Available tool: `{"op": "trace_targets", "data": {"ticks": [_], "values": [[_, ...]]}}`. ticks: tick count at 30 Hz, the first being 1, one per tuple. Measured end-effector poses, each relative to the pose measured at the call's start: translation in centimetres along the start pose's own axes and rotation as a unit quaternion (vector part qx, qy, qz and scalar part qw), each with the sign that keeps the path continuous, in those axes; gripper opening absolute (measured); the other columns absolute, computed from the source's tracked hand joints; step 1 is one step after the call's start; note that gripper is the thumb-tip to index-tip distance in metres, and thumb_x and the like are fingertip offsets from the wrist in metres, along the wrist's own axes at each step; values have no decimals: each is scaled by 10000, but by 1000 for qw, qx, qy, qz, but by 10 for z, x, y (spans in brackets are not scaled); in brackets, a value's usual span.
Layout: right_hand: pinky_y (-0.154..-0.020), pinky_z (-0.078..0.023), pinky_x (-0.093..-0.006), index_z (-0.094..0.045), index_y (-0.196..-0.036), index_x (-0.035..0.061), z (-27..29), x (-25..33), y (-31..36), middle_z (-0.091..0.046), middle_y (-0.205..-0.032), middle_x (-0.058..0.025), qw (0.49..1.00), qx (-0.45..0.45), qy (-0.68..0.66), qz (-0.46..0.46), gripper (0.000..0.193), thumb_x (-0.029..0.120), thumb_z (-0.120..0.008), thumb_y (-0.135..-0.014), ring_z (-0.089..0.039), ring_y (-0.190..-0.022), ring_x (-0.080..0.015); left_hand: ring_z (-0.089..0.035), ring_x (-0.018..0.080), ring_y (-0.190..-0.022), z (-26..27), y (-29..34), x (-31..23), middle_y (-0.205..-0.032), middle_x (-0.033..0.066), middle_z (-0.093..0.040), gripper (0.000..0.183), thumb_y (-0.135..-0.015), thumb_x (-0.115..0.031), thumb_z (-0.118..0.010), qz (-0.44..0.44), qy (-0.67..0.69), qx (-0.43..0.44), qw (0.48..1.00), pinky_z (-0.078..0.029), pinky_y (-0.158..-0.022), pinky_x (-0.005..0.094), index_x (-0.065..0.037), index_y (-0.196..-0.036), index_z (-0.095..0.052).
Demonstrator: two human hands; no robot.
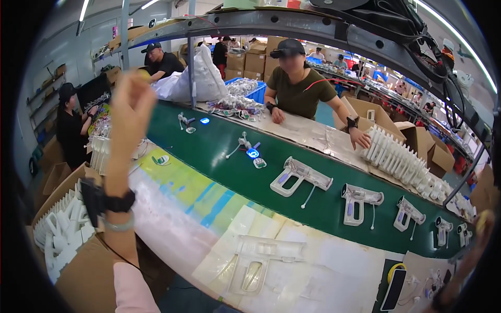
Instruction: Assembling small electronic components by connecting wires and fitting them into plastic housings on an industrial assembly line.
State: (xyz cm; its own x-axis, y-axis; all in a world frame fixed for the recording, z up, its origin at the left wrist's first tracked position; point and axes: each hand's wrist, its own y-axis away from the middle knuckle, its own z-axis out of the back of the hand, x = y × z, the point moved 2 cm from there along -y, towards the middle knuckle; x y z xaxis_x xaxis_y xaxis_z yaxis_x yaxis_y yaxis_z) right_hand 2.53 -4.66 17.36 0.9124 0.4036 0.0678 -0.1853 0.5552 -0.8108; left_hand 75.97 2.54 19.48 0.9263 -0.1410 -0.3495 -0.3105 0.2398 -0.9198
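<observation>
My left hand (133, 99) is raised over the left end of the bench, bent at the wrist and smeared by motion. Yellow shows at its fingertips; whether it holds anything is unclear. My right hand (482, 224) is at the far right rim, blurred and partly cut off, also with a yellow tip. In front of me a white gun-shaped plastic housing half (242, 268) lies on the bench sheet. On the green conveyor belt (219, 151), a gun-shaped housing with parts inside (297, 177) is followed rightward by another such housing (360, 203) and several more.
Circuit parts with a blue light (252, 153) sit on the belt. A carton of white housings (65, 224) stands at left, a phone (394, 289) lies at lower right. Across the belt, a co-worker (302, 88) touches a row of white housings (396, 154). A metal beam (292, 23) crosses overhead.
</observation>
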Motion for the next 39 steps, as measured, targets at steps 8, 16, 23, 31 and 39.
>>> {"op": "trace_targets", "data": {"ticks": [8, 16, 23, 31, 39], "values": [[-1159, -227, -542, -464, -1347, -46, -302, 123, 168, -387, -1478, -273, 956, 252, -150, -11, 567, 166, -643, -852, -342, -1391, -435, -439, 444, -1274, -177, 317, 105, -1327, 251, -506, 460, -895, -354, -651, -10, -160, 328, 931, -312, -1073, 590, -73, -1251, -574], [-1153, -155, -603, -480, -1328, -49, -329, 139, 184, -436, -1419, -276, 933, 329, -133, -50, 577, 206, -621, -830, -371, -1353, -423, -399, 442, -1281, -181, 315, 85, -1347, 245, -457, 521, -896, -419, -609, 21, -185, 445, 876, -287, -1013, 684, -64, -1273, -551], [-1157, -165, -583, -488, -1319, -43, -328, 148, 174, -444, -1421, -267, 936, 335, -92, -56, 516, 133, -585, -844, -388, -1337, -427, -643, 440, -748, -332, 254, 132, -788, 226, -651, 389, -911, -386, -621, 146, -43, 438, 886, -522, -658, 518, -12, -995, -554], [-1156, -179, -559, -493, -1314, -37, -335, 155, 175, -457, -1421, -251, 931, 344, -91, -82, 526, 109, -600, -819, -386, -1323, -428, -676, 450, -827, -443, 246, 134, -908, 271, -671, 703, -847, -412, -697, 197, -155, 350, 903, -569, -717, 495, 50, -1288, -405], [-1136, -239, -525, -519, -1357, -2, -335, 174, 160, -484, -1411, -251, 930, 342, -110, -77, 499, 143, -627, -892, -404, -1304, -432, -711, 335, -797, -405, 243, 202, -941, 255, -630, 613, -822, -118, -692, 469, 265, 365, 759, -619, -677, 404, 65, -1260, -305]]}}
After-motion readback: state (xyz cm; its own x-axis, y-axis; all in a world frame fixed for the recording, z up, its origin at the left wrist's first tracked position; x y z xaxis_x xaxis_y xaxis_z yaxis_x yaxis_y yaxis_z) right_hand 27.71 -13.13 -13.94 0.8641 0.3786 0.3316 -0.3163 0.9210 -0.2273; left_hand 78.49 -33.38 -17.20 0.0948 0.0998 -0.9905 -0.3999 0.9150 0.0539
